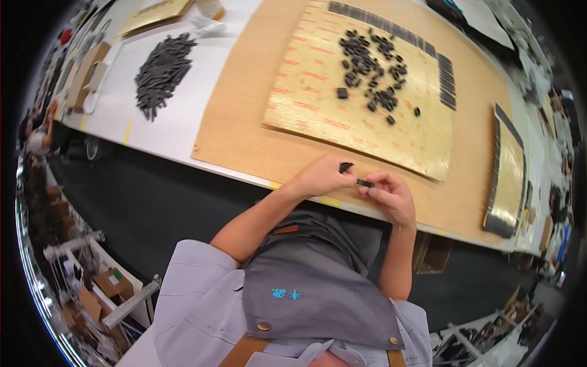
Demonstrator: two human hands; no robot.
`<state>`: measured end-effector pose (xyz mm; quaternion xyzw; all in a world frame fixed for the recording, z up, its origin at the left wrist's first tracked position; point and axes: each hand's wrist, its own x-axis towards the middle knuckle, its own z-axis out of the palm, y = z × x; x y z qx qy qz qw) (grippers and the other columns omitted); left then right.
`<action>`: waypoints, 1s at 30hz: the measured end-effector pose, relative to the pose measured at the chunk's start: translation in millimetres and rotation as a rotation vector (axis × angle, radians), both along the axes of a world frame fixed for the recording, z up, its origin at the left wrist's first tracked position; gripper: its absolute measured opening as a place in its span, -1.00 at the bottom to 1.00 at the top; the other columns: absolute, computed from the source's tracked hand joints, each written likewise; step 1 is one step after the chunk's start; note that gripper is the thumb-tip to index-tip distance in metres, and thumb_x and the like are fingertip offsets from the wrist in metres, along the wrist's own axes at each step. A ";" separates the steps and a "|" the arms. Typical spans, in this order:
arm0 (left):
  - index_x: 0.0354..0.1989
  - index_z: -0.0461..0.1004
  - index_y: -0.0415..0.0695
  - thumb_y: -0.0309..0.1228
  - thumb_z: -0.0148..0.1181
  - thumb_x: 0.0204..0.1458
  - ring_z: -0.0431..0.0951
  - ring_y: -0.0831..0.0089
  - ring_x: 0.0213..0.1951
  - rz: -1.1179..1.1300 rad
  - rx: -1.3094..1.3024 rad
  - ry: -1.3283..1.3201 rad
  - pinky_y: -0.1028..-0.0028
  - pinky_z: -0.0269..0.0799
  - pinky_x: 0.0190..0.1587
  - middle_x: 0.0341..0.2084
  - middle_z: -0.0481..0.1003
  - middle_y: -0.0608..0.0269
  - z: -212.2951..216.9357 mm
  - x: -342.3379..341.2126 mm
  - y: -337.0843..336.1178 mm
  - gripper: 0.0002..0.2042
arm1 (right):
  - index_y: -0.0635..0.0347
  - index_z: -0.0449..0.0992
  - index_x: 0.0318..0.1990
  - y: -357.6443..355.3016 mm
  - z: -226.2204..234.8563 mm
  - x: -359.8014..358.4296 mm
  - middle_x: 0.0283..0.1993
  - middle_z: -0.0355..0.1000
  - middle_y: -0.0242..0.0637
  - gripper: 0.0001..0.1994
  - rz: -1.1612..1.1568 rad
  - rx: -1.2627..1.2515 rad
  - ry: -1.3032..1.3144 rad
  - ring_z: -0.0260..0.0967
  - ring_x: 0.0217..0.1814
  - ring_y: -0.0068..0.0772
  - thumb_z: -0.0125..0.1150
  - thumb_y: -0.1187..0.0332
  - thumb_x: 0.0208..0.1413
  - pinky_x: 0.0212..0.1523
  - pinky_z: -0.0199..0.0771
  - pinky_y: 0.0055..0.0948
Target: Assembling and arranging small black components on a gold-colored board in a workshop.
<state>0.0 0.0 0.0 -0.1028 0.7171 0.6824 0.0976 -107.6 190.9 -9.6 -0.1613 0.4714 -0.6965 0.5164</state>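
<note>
Close to the table's front edge, my left hand [325, 175] is closed in a pinch on a short black strip [365, 183]. One black end [346, 167] sticks up above those fingers; whether it belongs to the same strip I cannot tell. My right hand [394, 197] pinches the strip's other end, so a short piece shows between both hands. Just beyond lies a gold board [306, 104] with a scattered heap of small black rolled pieces [364, 61] on it. Flat black strips [391, 27] line its far and right edges.
Brown sheeting [229, 122] covers the table under the board. At the left, a pile of black strips [164, 73] lies on the white tabletop [113, 110]. A second gold board [506, 171] edged with black strips rests at the right. Another person [40, 137] is at far left.
</note>
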 end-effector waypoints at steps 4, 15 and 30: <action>-0.50 0.44 -0.19 -0.40 0.15 -0.04 0.21 0.74 -0.65 0.118 0.134 -0.048 0.64 0.11 -0.62 -0.70 0.29 0.48 -2.7 -30.1 23.2 -0.87 | 0.41 0.40 -0.13 20.9 8.1 -34.8 -0.17 0.46 -0.11 -0.81 0.012 -0.001 -0.021 0.50 -0.14 -0.32 0.09 0.61 0.07 -0.04 0.51 -0.43; -0.52 0.44 -0.20 -0.42 0.13 -0.07 0.20 0.74 -0.62 0.077 0.081 -0.033 0.64 0.10 -0.59 -0.68 0.30 0.48 -15.2 -17.8 18.7 -0.89 | 0.34 0.41 -0.27 8.0 12.3 -13.9 -0.39 0.47 -0.18 -0.91 0.046 0.135 -0.068 0.52 -0.27 -0.35 0.13 0.53 0.07 -0.20 0.56 -0.48; -0.54 0.40 -0.17 -0.38 0.12 -0.05 0.17 0.77 -0.68 0.055 0.091 -0.118 0.65 0.05 -0.67 -0.72 0.25 0.51 -9.3 -22.4 17.6 -0.86 | 0.29 0.36 -0.33 -0.6 4.3 -8.0 -0.44 0.43 -0.29 -0.91 -0.071 0.167 0.028 0.47 -0.43 -0.53 0.14 0.55 0.02 -0.35 0.50 -0.60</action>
